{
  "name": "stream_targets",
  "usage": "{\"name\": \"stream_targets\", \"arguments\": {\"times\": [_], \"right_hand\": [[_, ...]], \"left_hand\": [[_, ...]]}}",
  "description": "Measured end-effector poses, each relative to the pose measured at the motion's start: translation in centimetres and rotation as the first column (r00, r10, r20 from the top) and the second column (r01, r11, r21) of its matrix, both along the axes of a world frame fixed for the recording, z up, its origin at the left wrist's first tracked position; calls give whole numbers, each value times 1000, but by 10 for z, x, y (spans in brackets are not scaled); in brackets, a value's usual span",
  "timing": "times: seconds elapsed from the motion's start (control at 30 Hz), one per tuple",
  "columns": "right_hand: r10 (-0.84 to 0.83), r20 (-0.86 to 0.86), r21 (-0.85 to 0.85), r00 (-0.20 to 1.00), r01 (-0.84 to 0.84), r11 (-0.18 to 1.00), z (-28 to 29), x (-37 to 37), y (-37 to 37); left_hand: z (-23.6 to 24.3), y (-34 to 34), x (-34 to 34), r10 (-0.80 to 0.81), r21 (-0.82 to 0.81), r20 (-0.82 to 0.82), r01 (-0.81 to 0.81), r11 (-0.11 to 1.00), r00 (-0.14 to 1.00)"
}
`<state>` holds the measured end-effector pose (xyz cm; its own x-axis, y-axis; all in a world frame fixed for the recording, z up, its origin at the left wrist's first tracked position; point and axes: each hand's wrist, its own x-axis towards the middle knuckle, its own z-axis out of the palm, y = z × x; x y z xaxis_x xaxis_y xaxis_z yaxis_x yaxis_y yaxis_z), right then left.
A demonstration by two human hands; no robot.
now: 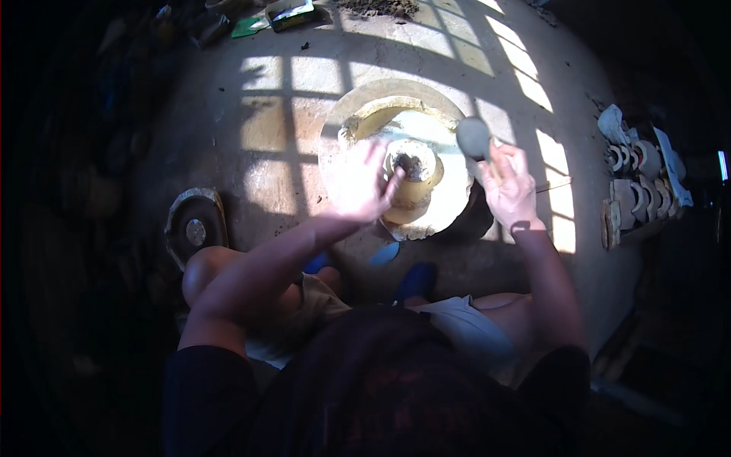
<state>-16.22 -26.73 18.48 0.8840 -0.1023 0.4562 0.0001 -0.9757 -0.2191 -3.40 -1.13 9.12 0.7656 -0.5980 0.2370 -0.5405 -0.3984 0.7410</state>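
Note:
Before me on the floor stands a wide, pale round piece [430, 217], like a plaster mould or wheel, with a rough raised rim on its far side. At its middle sits a small pale ring [428, 158] with a dark hollow. My left hand [358, 183] is over the left side of the round piece, fingers apart and thumb reaching to the ring; glare washes out its detail, and I cannot tell whether it touches. My right hand [509, 183] is closed round the short handle of a round grey-headed paddle [474, 139], raised at the right edge.
An oval, thick-rimmed mould [221, 206] with a pale disc inside lies by my left knee. Curved pieces [643, 196] stand in rows at the right. A light blue oval piece [384, 254] lies near my feet. A tray [289, 14] and dark soil heap [378, 7] are at the back.

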Motion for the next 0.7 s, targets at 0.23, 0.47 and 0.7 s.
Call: {"name": "stream_targets", "arguments": {"times": [0.23, 0.47, 0.7], "right_hand": [[23, -33, -141, 999, -27, 990, 21, 30, 11], [-55, -267, -257, 962, -16, 966, -42, 12, -49], [-2, 270, -58, 963, 18, 998, 9, 35, -8]], "left_hand": [[-17, 5, -59, -581, 444, 93, 489, 751, 808], [-15, 17, -54, -568, 451, 184, 444, 774, 802], [0, 32, -33, -560, 625, 127, 372, 686, 819]]}}
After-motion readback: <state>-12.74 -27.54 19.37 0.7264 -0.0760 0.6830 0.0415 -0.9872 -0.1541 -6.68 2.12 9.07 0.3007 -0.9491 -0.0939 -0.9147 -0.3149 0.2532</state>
